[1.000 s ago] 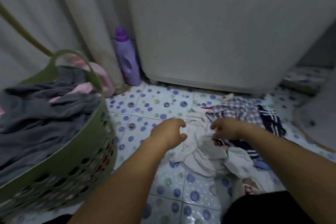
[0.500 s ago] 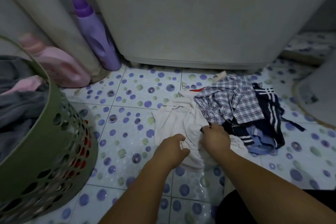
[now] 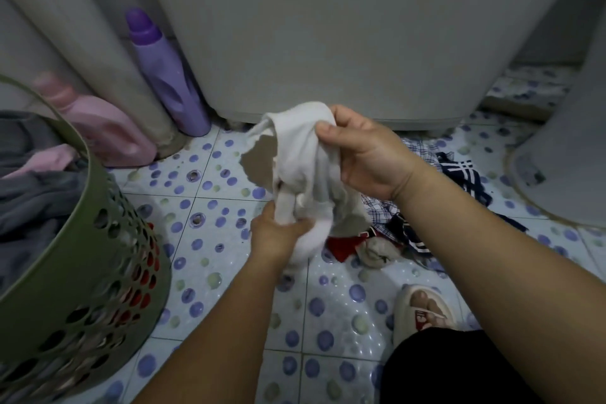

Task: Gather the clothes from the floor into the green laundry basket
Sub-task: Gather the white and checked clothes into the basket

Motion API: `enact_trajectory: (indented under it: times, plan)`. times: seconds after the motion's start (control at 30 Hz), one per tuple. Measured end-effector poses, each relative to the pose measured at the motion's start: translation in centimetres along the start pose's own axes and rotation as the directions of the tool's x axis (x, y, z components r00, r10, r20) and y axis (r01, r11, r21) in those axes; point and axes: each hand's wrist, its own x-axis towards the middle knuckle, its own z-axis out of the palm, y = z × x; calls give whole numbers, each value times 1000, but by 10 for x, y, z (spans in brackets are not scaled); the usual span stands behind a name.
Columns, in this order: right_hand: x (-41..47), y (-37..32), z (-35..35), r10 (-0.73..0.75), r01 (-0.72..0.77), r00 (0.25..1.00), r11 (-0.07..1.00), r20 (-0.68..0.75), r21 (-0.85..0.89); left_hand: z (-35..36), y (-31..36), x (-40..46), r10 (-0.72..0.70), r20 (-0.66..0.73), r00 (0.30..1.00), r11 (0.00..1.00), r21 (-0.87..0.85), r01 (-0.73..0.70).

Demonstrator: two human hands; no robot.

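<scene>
A white garment (image 3: 300,161) hangs above the dotted floor, held by both hands. My right hand (image 3: 367,154) grips its upper part. My left hand (image 3: 278,233) grips its lower end. The green laundry basket (image 3: 98,259) stands at the left, filled with grey and pink clothes (image 3: 29,193). On the floor to the right of my hands lie more clothes: a checked shirt (image 3: 380,210), a navy striped piece (image 3: 465,177), a red piece (image 3: 344,244) and a grey sock-like piece (image 3: 373,252). My right forearm hides part of that pile.
A washing machine (image 3: 328,26) stands straight ahead. A purple bottle (image 3: 167,75) and a pink bottle (image 3: 98,128) stand beside a pale curtain at the left. A white rounded object (image 3: 567,141) sits at the right. My slippered foot (image 3: 423,308) is at the bottom right.
The white garment lay on the floor under my hands; both hands have now taken hold of it and lifted it clear. A red piece and a sock underneath have come into view.
</scene>
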Motion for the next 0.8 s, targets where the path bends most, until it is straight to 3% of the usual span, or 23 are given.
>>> enact_trajectory:
  times: [0.1, 0.2, 0.27, 0.37, 0.47, 0.57, 0.63, 0.7, 0.8]
  plan:
    - [4, -8, 5, -40, 38, 996, 999, -76, -33, -11, 27, -3, -44, -14, 999, 967, -250, 39]
    - [7, -8, -17, -73, -40, 954, 930, -290, -364, -27, 39, 8, -79, -117, 990, 889, -458, 17]
    - [4, 0, -44, -72, -239, 895, 757, -440, -609, -35, 39, 17, -122, -251, 960, 871, -491, -17]
    - [-1, 27, -90, -63, -506, 808, 432, -585, -746, -41, 39, 23, -118, -385, 915, 858, -504, -101]
    - [-8, 58, -127, -22, -638, 768, 54, -640, -768, -42, 37, 27, -124, -340, 932, 830, -550, -90]
    - [-15, 82, -159, -100, -643, 762, -229, -640, -730, -38, 26, 34, -247, -181, 952, 800, -592, 95]
    - [-17, 90, -172, -123, -650, 752, -304, -648, -697, -36, 17, 40, -288, -38, 957, 762, -615, 205]
    - [-14, 91, -179, -89, -687, 710, -301, -698, -661, -30, 10, 47, -305, 64, 950, 753, -594, 282]
    - [-6, 89, -183, -49, -734, 658, -264, -751, -626, -19, 5, 51, -293, 75, 953, 771, -570, 282]
